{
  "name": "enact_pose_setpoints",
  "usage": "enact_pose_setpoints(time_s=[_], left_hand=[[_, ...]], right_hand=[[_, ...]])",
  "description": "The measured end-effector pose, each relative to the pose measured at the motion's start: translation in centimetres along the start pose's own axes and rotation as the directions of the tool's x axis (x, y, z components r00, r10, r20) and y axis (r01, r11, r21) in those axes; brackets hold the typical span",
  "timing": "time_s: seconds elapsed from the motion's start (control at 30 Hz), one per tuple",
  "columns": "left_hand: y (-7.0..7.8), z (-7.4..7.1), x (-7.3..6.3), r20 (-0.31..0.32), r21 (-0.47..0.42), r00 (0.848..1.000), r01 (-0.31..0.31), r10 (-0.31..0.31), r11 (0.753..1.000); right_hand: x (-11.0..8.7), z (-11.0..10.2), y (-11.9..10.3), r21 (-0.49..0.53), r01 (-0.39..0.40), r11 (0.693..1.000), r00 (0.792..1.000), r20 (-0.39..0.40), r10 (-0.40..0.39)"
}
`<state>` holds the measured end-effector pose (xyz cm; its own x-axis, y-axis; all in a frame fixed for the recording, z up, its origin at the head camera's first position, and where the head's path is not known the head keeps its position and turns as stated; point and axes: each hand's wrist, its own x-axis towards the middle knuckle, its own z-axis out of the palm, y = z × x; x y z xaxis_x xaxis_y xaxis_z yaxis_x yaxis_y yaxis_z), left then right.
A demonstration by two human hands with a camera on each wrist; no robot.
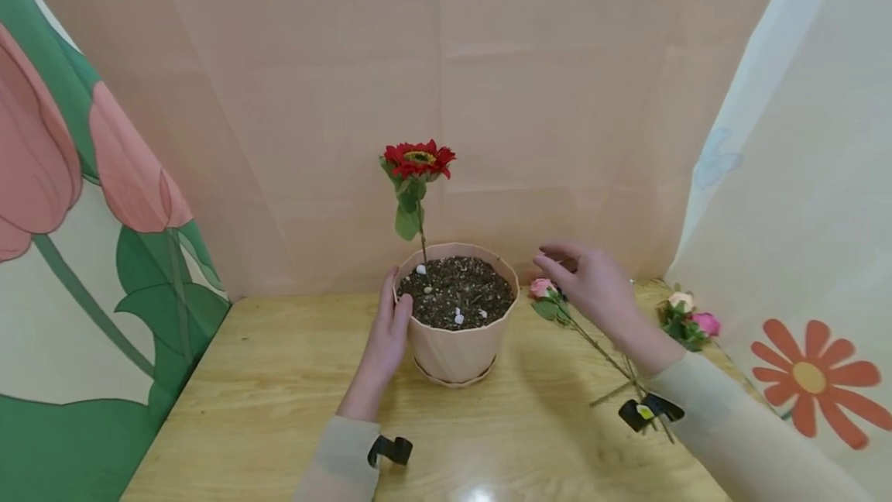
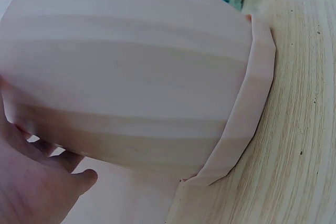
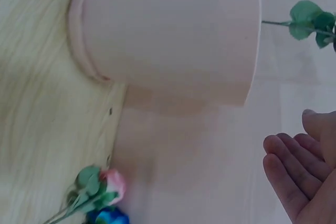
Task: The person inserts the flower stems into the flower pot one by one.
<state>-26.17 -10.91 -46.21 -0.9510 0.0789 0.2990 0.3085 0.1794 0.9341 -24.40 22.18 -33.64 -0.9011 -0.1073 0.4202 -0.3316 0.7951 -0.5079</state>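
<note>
A pale pink flower pot (image 1: 456,347) full of dark soil (image 1: 463,285) stands on its saucer (image 1: 456,383). Upright at the soil's left side is a red artificial flower (image 1: 420,159) on a leafy stem. My left hand (image 1: 387,324) holds the pot at its left side, thumb at the near rim and fingers round behind; in the left wrist view the pot's wall (image 2: 126,77) fills most of the picture. Nothing is in my right hand (image 1: 592,285), raised right of the pot with fingers loosely bent. Below it lies a pink rose (image 1: 542,289) on a long stem.
More flowers lie at the table's right edge, among them a bright pink one (image 1: 707,324) and a cream one (image 1: 681,301). A blue flower (image 3: 107,216) shows beside the pink rose in the right wrist view. The wooden table (image 1: 279,409) meets a pink backdrop (image 1: 313,99).
</note>
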Motion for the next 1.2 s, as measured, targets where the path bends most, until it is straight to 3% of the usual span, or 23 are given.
enact_pose_setpoints(time_s=[0.33,0.6,1.2], left_hand=[[0.1,0.0,0.1,-0.008,0.002,1.000,-0.015,0.015,1.000],[0.2,0.0,0.1,0.005,-0.004,1.000,-0.010,0.010,1.000],[0.5,-0.1,0.0,0.014,-0.016,1.000,0.011,-0.011,1.000]], right_hand=[[-2.4,-1.7,3.7,-0.053,-0.042,0.998,0.998,0.038,0.044],[-3.9,-2.5,6.7,-0.107,-0.079,0.991,0.996,0.020,0.082],[-6.5,-2.3,12.5,-0.144,-0.163,0.976,0.985,0.035,0.170]])
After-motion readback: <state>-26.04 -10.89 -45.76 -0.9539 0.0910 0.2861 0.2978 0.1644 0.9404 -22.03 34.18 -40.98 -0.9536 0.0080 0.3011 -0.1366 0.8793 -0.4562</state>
